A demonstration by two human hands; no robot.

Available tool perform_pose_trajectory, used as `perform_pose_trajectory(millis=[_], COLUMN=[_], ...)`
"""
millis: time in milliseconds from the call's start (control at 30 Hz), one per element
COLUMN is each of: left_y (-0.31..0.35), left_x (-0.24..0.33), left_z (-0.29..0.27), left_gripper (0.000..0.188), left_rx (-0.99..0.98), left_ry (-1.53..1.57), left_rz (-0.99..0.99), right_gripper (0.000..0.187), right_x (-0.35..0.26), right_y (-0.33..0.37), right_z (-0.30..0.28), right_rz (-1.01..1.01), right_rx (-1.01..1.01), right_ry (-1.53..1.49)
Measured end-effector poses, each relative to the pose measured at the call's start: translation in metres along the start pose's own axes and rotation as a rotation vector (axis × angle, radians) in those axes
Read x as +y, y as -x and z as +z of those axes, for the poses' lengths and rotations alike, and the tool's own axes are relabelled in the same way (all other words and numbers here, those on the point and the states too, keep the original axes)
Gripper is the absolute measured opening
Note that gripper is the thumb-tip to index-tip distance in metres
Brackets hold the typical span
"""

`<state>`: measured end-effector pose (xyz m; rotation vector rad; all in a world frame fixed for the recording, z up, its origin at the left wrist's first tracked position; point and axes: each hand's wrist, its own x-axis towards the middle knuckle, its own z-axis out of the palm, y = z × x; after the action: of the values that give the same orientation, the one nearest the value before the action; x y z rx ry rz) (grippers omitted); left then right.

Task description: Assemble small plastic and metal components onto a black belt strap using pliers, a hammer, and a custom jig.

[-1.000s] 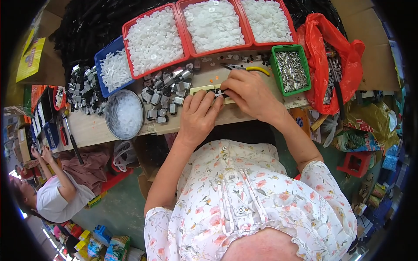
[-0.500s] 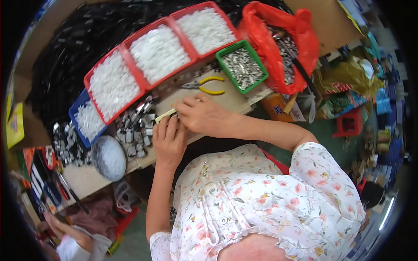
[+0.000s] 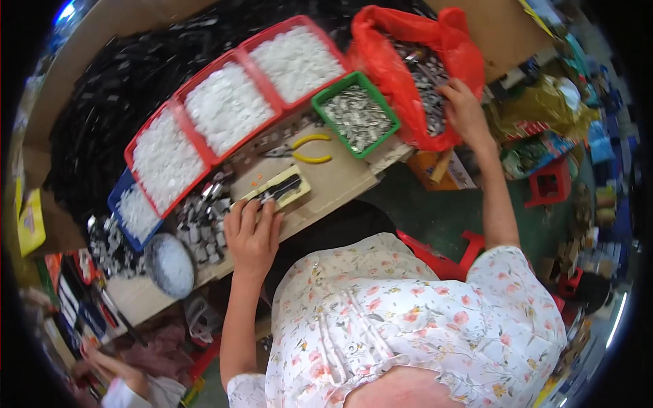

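My left hand [image 3: 253,234] lies with bent fingers over the near left end of a cream-coloured holding block [image 3: 294,185], gripping it on the bench. A slim black part [image 3: 284,188] sits in the block's recess. My right hand [image 3: 465,112] reaches over the right rim of a red plastic bag [image 3: 371,64]. Its curled fingertips are at the small metal parts [image 3: 430,92] inside; what they pinch is too small to make out. Yellow-handled pliers [image 3: 311,160] rest on the bench beyond the block.
Red trays [image 3: 211,155] of white pieces curve along the back, with a green tray [image 3: 391,129] of metal pins beside them. Silver parts [image 3: 204,234], a blue tray [image 3: 158,230] and a round bowl [image 3: 170,265] are at left. Another person's arm [image 3: 112,367] shows at lower left.
My right hand has left the block and swung right and away to the red bag. The black part in the block is now uncovered. My left hand stays at the block.
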<state>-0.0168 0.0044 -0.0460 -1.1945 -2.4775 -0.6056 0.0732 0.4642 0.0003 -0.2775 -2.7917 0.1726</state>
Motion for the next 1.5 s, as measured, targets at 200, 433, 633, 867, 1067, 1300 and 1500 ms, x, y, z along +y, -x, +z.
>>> perform_pose_trajectory(millis=[200, 433, 633, 867, 1067, 1300, 1500], left_y=[-0.01, -0.004, -0.005, -0.026, -0.052, -0.059, -0.047], left_x=[-0.001, -0.031, -0.124, -0.228, -0.239, -0.245, -0.248], left_z=[-0.001, -0.045, -0.089, -0.087, -0.062, -0.061, -0.084], left_gripper=[0.034, 0.025, 0.014, 0.019, 0.027, 0.026, 0.021], left_rx=[0.052, 0.184, 0.335, 0.166, 0.023, -0.026, 0.227], left_ry=[0.148, 0.155, -0.024, -0.218, -0.295, -0.06, 0.158], left_rz=[0.027, -0.181, -0.373, -0.606, -0.623, -0.765, -0.763], right_gripper=[0.023, 0.021, 0.022, 0.023, 0.021, 0.02, 0.023], right_x=[0.042, 0.033, 0.06, 0.037, 0.026, 0.033, 0.02], right_y=[0.01, -0.013, -0.02, -0.036, -0.031, -0.024, -0.027], right_z=[0.012, 0.017, 0.021, 0.02, 0.015, 0.018, 0.012], right_rz=[-0.001, -0.108, 0.043, 0.103, 0.063, 0.086, 0.087], right_rx=[-0.059, -0.147, -0.045, 0.001, 0.012, 0.025, 0.016], right_ry=[0.035, 0.128, -0.321, -0.51, -0.529, -0.504, -0.485])
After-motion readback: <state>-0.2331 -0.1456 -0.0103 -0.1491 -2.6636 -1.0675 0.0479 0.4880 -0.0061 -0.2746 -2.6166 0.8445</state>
